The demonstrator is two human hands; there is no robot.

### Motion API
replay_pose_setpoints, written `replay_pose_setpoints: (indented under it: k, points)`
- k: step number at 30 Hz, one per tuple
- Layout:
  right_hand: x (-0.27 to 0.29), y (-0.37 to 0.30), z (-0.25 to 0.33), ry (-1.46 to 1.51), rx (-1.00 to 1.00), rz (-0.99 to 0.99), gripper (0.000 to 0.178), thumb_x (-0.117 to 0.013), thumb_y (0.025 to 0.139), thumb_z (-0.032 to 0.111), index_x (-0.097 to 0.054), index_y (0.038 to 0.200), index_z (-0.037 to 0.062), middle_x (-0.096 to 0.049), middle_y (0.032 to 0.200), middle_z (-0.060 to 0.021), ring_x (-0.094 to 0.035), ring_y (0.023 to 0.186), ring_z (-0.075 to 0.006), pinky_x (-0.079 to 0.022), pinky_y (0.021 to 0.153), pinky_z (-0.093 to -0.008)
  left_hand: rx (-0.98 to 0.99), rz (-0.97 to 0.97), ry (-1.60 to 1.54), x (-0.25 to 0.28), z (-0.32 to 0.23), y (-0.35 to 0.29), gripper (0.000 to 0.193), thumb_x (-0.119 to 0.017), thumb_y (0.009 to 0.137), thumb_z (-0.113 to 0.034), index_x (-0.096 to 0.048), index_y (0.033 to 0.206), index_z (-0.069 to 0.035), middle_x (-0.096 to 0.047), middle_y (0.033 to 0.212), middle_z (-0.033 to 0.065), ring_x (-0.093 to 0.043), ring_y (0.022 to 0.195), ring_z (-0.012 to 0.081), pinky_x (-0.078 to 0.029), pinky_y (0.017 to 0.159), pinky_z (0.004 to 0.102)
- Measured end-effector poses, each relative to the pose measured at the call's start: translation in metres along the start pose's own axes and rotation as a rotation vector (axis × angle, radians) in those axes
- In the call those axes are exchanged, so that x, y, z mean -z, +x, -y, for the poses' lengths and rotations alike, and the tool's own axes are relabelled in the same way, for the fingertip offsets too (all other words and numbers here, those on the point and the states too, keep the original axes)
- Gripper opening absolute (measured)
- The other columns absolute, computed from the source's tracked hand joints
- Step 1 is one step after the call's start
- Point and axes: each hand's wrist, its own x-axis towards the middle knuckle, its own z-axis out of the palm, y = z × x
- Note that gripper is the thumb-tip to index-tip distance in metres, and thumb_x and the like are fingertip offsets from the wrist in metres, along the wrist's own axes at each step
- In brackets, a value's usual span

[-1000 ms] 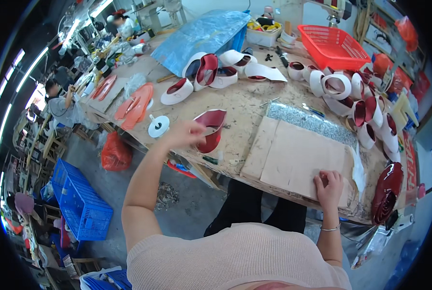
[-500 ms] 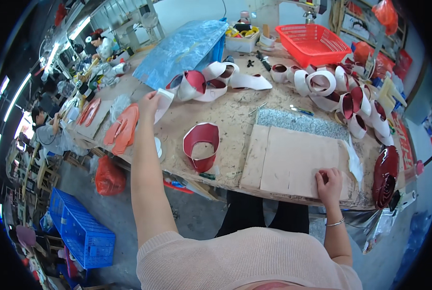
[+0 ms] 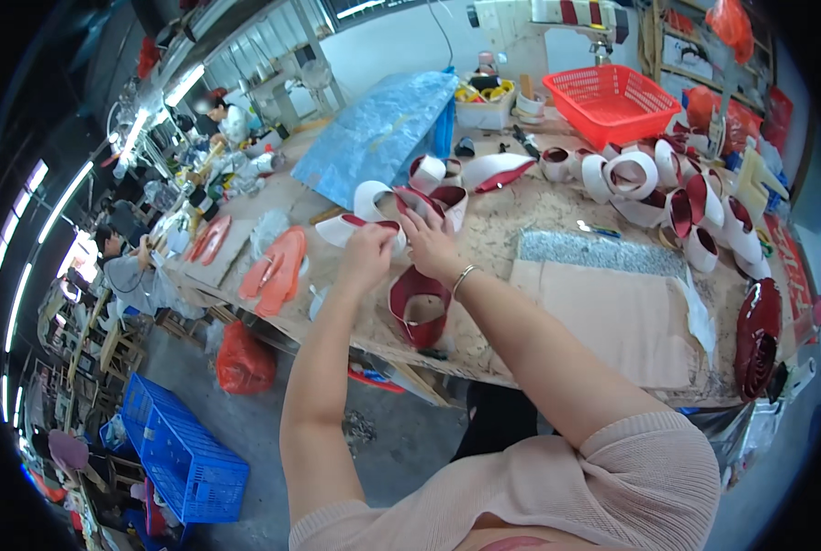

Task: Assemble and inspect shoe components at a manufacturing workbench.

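Observation:
My left hand [image 3: 368, 254], fingers closed, pinches the edge of a white shoe upper [image 3: 339, 230] with dark red lining, pointing left. Close beside it, my right hand [image 3: 432, 246] has its fingers curled over a dark red and white shoe upper [image 3: 417, 200]; the hands hide part of both pieces. More curved white uppers lie just behind, among them a pointed one [image 3: 495, 170] with a red edge. Directly below my hands stands a ring-shaped dark red upper [image 3: 398, 298] on the worktable [image 3: 484, 216].
To the right lie a beige board [image 3: 603, 317], a grey speckled slab [image 3: 603, 250], a cluster of white-and-red uppers [image 3: 704, 207] and a dark red roll [image 3: 757, 340]. Behind are blue plastic sheeting [image 3: 378, 124] and a red basket [image 3: 608, 101]. Orange flat pieces [image 3: 277, 269] lie left.
My right hand has left the beige board and come across to the uppers beside my left hand. My left hand has moved right and nearer, and the view has shifted.

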Motion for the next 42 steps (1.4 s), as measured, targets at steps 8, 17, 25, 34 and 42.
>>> replay_pose_setpoints:
  k: [8,17,25,34,42]
  points:
    - [-0.019,0.035,-0.042,0.425,-0.114,0.082,0.051,-0.064,0.074,0.008,-0.05,0.122,0.0064,-0.059,0.112,-0.0111,-0.051,0.114,-0.0326,-0.043,0.09,-0.0463,0.422,-0.304,-0.574,0.084,-0.032,-0.035,0.023,-0.063,0.085,-0.005,-0.065,0.106,0.003,-0.068,0.087,0.0073,-0.059,0.065,0.0105,-0.046,0.058,0.024]
    - [0.211,-0.135,-0.013,2.025,-0.406,0.277,0.082,-0.034,0.085,0.071,-0.04,0.137,0.009,-0.052,0.129,-0.0077,-0.049,0.121,-0.0232,-0.04,0.101,-0.0431,0.41,0.097,-1.557,0.023,-0.224,-0.018,0.068,-0.053,0.081,0.009,-0.025,0.144,0.002,-0.056,0.125,0.0168,-0.057,0.059,0.0064,-0.036,0.041,0.0146]
    - [0.311,-0.273,-0.098,0.68,-0.998,-0.035,0.022,-0.055,0.091,0.016,-0.066,0.099,-0.0012,-0.067,0.086,-0.0077,-0.066,0.077,-0.017,-0.054,0.062,-0.0271,-0.19,0.585,-0.38,-0.134,-0.286,0.01,0.033,-0.07,0.079,-0.025,-0.063,0.1,-0.001,-0.068,0.078,0.0136,-0.066,0.066,0.0263,-0.049,0.055,0.0377]
    - [0.386,-0.302,-0.251,0.009,-0.954,-0.226,0.025,-0.066,0.081,0.018,-0.066,0.1,0.0016,-0.067,0.095,-0.0165,-0.064,0.087,-0.0284,-0.05,0.077,-0.0383,-0.001,0.117,-0.259,-0.161,-0.324,0.035,0.05,-0.072,0.077,-0.041,-0.059,0.101,0.001,-0.067,0.09,0.0166,-0.065,0.088,0.0315,-0.049,0.077,0.0406]
    - [0.35,-0.289,-0.3,0.159,-1.065,-0.157,0.044,-0.072,0.077,0.026,-0.061,0.109,-0.002,-0.065,0.098,-0.0141,-0.062,0.087,-0.0218,-0.049,0.076,-0.0332,0.408,0.653,-1.123,-0.321,-0.415,0.076,0.051,-0.071,0.081,-0.015,-0.048,0.122,0.007,-0.066,0.099,0.0152,-0.065,0.082,0.0157,-0.051,0.071,0.0241]
